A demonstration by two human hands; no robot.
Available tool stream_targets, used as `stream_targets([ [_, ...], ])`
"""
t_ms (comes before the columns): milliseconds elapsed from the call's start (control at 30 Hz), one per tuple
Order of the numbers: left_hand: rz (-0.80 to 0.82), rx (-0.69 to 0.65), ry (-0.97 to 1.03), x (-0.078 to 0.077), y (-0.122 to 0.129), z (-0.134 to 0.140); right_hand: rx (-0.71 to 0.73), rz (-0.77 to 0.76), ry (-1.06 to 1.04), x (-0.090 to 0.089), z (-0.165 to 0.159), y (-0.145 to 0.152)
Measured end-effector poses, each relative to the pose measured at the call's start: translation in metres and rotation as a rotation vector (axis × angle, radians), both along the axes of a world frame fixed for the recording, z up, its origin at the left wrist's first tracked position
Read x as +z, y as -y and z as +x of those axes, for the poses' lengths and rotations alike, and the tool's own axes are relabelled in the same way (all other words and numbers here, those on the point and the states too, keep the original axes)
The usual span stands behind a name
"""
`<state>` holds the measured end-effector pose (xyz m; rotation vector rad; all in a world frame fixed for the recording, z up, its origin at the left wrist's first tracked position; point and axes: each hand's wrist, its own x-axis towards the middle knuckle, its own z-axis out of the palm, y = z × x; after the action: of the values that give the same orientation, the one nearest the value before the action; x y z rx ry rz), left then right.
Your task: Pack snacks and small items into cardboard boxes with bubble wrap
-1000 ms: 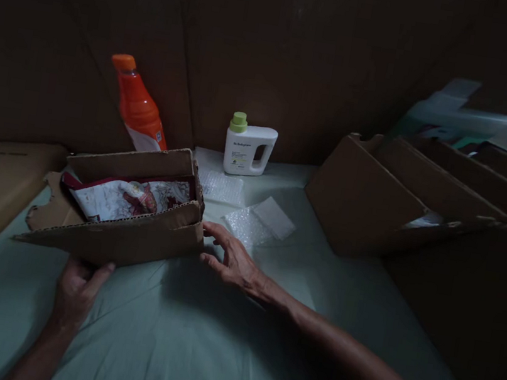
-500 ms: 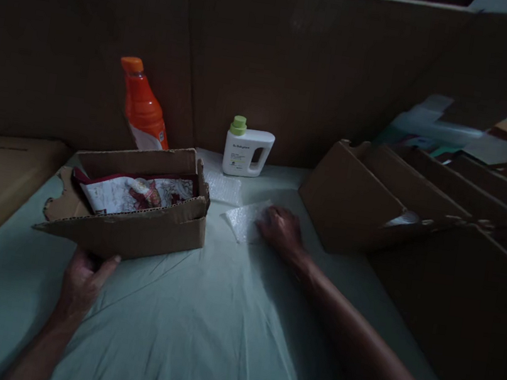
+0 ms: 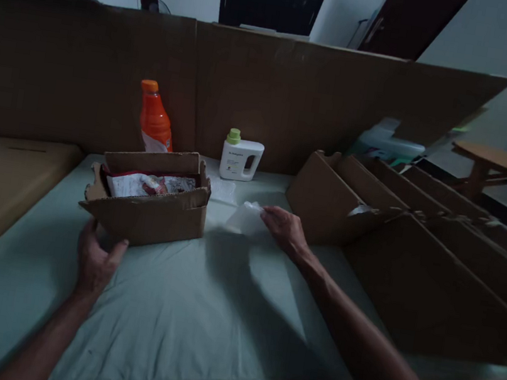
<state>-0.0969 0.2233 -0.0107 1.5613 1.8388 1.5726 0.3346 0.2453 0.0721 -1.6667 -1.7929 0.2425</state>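
A small piece of bubble wrap [image 3: 244,219] is pinched in the fingertips of my right hand [image 3: 284,228], raised just above the green cloth. My left hand [image 3: 97,262] is at the lower left corner of an open cardboard box [image 3: 153,223], thumb and fingers spread apart, the fingertips partly hidden at its edge. Inside that box lies a white, patterned packet with dark red edging [image 3: 149,186]. Another bubble wrap sheet [image 3: 222,190] lies flat behind, in front of a white jug-shaped bottle with a green cap [image 3: 239,161].
An orange bottle [image 3: 155,118] stands behind the box. Cardboard dividers form several compartments [image 3: 417,240] on the right, with a pale bottle [image 3: 387,143] lying at their far end. A tall cardboard wall [image 3: 296,95] closes off the back; a closed carton [image 3: 12,179] is at left.
My right hand has lifted the bubble wrap piece off the cloth, where it lay flat under the fingers. The camera has tilted up, showing more of the room.
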Motion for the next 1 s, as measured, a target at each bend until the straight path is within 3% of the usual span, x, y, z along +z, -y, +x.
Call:
stream_targets([
  [100,0.207,0.137,-0.114,0.027,0.033,0.011,0.105,0.046,-0.024,0.021,-0.023,0.042],
  [167,0.231,0.112,-0.079,0.044,0.065,0.029,0.191,0.094,-0.039,0.032,-0.040,0.067],
  [300,-0.105,-0.270,0.133,0.053,0.115,0.083,0.342,0.155,-0.034,0.038,-0.078,0.099],
  [400,-0.409,-0.496,0.486,0.041,0.127,0.110,0.451,0.106,0.005,0.025,-0.100,0.104],
  [533,-0.596,-0.504,0.802,0.027,0.145,0.105,0.426,0.010,-0.078,-0.003,-0.107,0.099],
  [633,-0.675,-0.472,0.828,0.026,0.169,0.091,0.388,-0.005,-0.145,-0.015,-0.102,0.103],
  [833,-0.689,-0.507,0.730,0.030,0.199,0.080,0.591,-0.094,0.017,-0.030,-0.105,0.123],
  [1000,-0.758,-0.549,0.702,0.029,0.204,0.081,0.447,-0.141,0.198,-0.058,-0.119,0.089],
])
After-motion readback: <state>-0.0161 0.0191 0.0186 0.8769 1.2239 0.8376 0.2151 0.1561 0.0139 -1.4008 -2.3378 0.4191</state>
